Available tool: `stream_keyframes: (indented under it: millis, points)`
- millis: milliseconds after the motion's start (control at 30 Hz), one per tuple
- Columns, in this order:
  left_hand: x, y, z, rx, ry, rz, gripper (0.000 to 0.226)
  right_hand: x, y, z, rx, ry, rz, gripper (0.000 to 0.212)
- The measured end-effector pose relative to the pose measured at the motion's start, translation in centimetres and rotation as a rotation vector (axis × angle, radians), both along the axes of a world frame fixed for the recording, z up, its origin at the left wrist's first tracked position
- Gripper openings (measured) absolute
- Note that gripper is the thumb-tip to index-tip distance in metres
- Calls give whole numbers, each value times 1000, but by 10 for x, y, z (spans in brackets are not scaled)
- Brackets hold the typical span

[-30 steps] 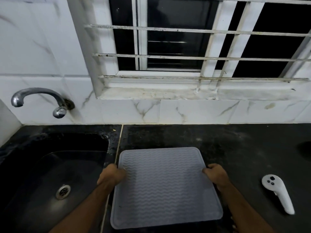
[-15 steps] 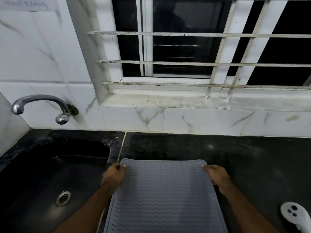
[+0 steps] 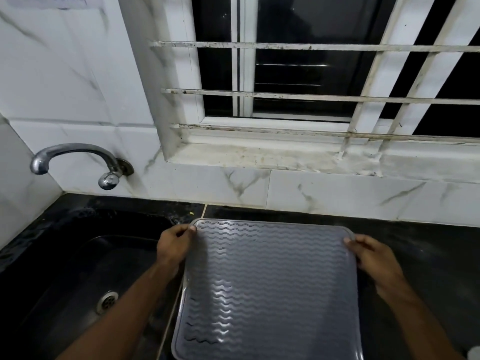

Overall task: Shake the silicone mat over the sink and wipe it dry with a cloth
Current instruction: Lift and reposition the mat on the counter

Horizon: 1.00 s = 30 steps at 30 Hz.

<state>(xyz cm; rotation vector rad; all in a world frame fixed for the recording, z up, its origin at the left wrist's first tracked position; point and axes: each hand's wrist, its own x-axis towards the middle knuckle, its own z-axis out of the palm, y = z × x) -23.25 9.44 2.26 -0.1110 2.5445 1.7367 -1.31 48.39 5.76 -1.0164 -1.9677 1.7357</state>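
Both hands pinch the grey mat (image 3: 270, 276) by its far corners: left hand (image 3: 173, 246) at the upper-left corner, right hand (image 3: 374, 258) at the upper-right. The mat fills the lower centre, right of the sink (image 3: 78, 255).

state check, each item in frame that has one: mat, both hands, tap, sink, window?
silicone mat: held at its far corners, far edge lifted
left hand: pinching the far left corner
right hand: gripping the far right corner
tap: no water running
sink: drain open, no standing water visible
window: dark behind bars
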Motion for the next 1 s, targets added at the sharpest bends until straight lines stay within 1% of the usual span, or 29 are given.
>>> stream_keyframes:
  millis: [167, 233, 333, 433, 567, 700, 833, 1000]
  points:
    - [-33, 17, 4, 53, -47, -5, 11, -40, 9, 10, -22, 73, -6, 5]
    - [-42, 22, -2, 91, -82, 11, 9, -52, 13, 9, -57, 65, -14, 5]
    - [-62, 30, -5, 131, -93, 42, 14, -70, 25, 4, -83, 46, -21, 7]
    - [-83, 40, -9, 182, -106, 30, 4, -89, 37, -5, -73, 23, -40, 8]
    - [-105, 53, -27, 9, -118, -1, 17, -112, 49, -30, -48, -73, -25, 3]
    - [-122, 61, -56, -152, -162, -52, 21, -126, 59, -58, -66, -165, -28, 6]
    - [-141, 64, -74, -195, -193, -39, 22, -135, 67, -72, -93, -182, -52, 5]
    - [-152, 72, -75, -162, -193, -24, 26, -133, 69, -74, -88, -157, -103, 8]
